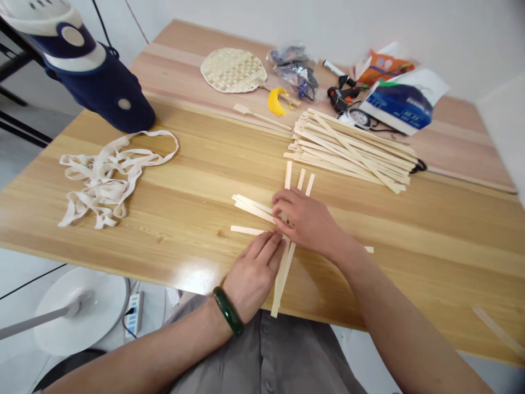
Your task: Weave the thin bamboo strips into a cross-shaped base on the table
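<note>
Thin, pale bamboo strips cross one another on the table in front of me, some running away from me (283,279) and others sideways (252,207). My left hand (254,265), with a dark green bangle (228,311) on its wrist, presses its closed fingertips on the crossing from the near left. From the right, my right hand (305,219) curls its fingers and thumb around strips just above the left fingertips. The two hands almost touch. Both cover the middle of the crossing, so how the strips interlace there is hidden.
A bundle of loose strips (353,150) lies beyond my right hand. Farther back are a woven fan (233,70), plastic bags (297,71), a glue gun (340,98) and a blue tissue box (397,106). Cloth tape (106,175) and a dark blue cylindrical object (98,82) stand left.
</note>
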{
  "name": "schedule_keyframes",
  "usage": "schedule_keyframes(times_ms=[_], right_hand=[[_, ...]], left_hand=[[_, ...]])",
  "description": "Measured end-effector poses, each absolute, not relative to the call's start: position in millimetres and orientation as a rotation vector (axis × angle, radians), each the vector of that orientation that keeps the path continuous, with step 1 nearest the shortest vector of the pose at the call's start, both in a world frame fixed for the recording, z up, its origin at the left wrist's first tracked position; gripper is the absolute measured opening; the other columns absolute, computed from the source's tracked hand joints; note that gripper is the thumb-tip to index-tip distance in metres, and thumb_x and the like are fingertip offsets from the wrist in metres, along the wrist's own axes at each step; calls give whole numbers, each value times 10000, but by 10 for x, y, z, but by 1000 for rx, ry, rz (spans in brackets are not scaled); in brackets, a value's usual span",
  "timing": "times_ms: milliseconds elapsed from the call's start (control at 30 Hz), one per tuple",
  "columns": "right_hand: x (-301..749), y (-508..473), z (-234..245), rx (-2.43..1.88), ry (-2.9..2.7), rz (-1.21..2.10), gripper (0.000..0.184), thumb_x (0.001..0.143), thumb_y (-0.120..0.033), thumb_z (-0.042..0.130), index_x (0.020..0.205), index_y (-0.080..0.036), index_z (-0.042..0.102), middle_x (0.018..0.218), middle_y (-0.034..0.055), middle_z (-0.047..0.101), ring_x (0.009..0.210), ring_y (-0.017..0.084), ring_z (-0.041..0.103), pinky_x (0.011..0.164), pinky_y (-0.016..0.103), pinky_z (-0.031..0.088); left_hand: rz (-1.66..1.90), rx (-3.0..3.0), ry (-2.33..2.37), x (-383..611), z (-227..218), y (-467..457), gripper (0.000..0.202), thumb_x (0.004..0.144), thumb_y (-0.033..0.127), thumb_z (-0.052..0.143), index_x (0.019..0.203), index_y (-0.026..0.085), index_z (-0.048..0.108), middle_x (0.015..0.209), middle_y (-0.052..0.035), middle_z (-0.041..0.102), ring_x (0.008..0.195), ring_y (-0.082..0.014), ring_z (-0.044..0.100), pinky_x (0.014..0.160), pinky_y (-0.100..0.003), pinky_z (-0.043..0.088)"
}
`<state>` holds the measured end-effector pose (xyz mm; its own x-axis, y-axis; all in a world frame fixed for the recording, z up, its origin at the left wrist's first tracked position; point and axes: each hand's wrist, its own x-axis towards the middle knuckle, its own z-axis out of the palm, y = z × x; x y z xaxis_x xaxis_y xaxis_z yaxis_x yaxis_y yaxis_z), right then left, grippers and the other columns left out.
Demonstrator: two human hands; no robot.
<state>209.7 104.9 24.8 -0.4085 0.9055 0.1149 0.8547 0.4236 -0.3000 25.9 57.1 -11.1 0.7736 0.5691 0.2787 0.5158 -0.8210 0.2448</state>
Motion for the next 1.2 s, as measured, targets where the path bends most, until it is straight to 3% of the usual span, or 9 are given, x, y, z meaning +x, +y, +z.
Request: schedule_keyframes(times_ms=[167, 300, 400, 567, 800, 933, 1067, 1200], right_hand=[[2370, 735, 272, -1530, -2136, 12, 106, 906, -135, 550, 955, -194, 623, 979, 64, 697, 947, 212, 616, 808, 332, 505], [2490, 362, 178, -1653, -2129, -71, 63, 901, -234, 631, 951, -195, 629, 965, 67, 700, 925, 227, 613, 774, 341, 513], [2497, 179, 107, -1716, -2175, -20, 178, 890, -281, 660, 1030, -175, 630, 1066, 94, 696, 989, 254, 612, 822, 379, 528], [2495, 131, 71, -1751, -2169, 7, 153, 912, -183, 584, 1059, -182, 627, 1106, 102, 687, 1013, 256, 616, 822, 392, 548], [2477, 134, 61, -1736, -2147, 7, 145, 930, -142, 542, 1036, -173, 636, 1104, 110, 684, 1030, 259, 610, 833, 405, 559], [2450, 119, 43, -1748, -2129, -7, 189, 951, -140, 499, 1057, -184, 650, 1129, 114, 682, 1067, 259, 611, 862, 420, 563], [2444, 131, 21, -1757, -2148, -31, 254, 956, -168, 509, 1173, -165, 642, 1197, 113, 687, 1113, 269, 605, 918, 447, 558], [2482, 174, -3, -1663, -2194, -53, 293, 935, -70, 482, 1153, -138, 665, 1183, 92, 709, 1096, 252, 608, 944, 418, 554]], left_hand=[[659, 2718, 789, 224, -15, 761, 256, 970, 128, 466, 1176, 71, 608, 1158, -119, 683, 1116, -223, 621, 968, -349, 572], [688, 2736, 743, 224, 43, 904, 237, 962, 131, 498, 1168, 95, 611, 1158, -114, 682, 1073, -219, 637, 914, -353, 594], [692, 2767, 739, 231, 71, 1027, 250, 937, 153, 561, 1176, 107, 616, 1226, -126, 657, 1159, -257, 602, 955, -406, 577], [594, 2821, 700, 195, 49, 1200, 344, 897, 229, 641, 1204, 78, 606, 1234, -161, 644, 1167, -306, 587, 1049, -522, 503], [552, 2759, 733, 141, 6, 1181, 280, 917, 208, 602, 1165, 81, 615, 1164, -155, 648, 1100, -277, 608, 938, -449, 569], [562, 2736, 742, 137, 5, 1169, 275, 917, 223, 605, 1158, 90, 622, 1156, -158, 647, 1093, -279, 613, 916, -458, 579], [590, 2752, 688, 146, -18, 1162, 282, 933, 189, 575, 1195, 98, 620, 1275, -167, 623, 1225, -282, 571, 1028, -484, 529], [572, 2782, 595, 149, -85, 1163, 327, 960, 183, 530, 1270, 98, 591, 1398, -169, 563, 1375, -280, 459, 1125, -505, 450]])
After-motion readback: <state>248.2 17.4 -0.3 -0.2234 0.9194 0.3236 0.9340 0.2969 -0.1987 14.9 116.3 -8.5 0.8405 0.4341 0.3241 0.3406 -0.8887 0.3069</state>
